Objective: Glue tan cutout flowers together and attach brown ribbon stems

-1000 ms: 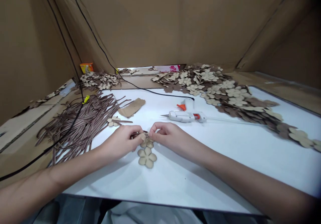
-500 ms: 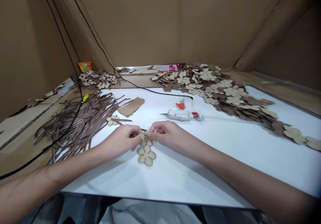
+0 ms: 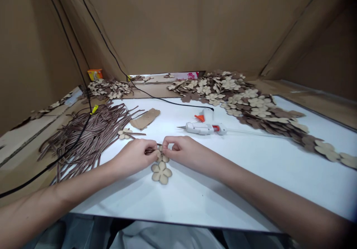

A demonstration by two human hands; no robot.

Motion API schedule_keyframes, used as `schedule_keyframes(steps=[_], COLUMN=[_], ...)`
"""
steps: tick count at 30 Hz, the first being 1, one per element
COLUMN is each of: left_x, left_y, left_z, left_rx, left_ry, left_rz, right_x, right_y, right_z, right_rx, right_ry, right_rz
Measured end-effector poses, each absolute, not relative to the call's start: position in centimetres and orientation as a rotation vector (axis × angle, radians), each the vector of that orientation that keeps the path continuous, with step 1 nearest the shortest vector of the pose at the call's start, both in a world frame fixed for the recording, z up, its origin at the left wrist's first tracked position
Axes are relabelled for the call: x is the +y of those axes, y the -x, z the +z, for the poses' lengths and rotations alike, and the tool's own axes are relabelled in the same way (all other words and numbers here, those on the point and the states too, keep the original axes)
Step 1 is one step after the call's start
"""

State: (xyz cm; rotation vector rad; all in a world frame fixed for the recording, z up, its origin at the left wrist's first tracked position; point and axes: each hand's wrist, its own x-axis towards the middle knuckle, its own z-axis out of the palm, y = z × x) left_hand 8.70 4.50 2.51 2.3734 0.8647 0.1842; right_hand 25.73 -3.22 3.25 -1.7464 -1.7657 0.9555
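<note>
My left hand [image 3: 136, 156] and my right hand [image 3: 181, 151] meet at the middle of the white table top [image 3: 223, 174]. Both pinch a small tan cardboard flower [image 3: 161, 156] with a thin brown strip running into the left fingers. Just below them a second tan flower cutout [image 3: 161, 172] lies flat on the white surface. Both hands have their fingers curled closed around the small piece.
A white glue gun [image 3: 205, 128] lies behind the hands, its black cord running back left. A heap of brown striped strips [image 3: 89, 135] fills the left side. A long pile of flower cutouts [image 3: 251, 107] runs along the right. Cardboard walls surround the table.
My right hand has shifted slightly left, closer to my left hand over the small flower. The rest stays as it was.
</note>
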Motion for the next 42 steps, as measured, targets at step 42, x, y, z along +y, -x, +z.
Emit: schedule_keyframes(steps=[42], left_x=[4.4], left_y=[-9.1], left_z=[2.3], left_rx=[0.922], left_ry=[-2.316], left_rz=[0.211], right_x=[-2.8], right_y=[-26.8], right_z=[2.6], right_rx=[-1.647], right_ry=[1.848], right_rz=[0.871])
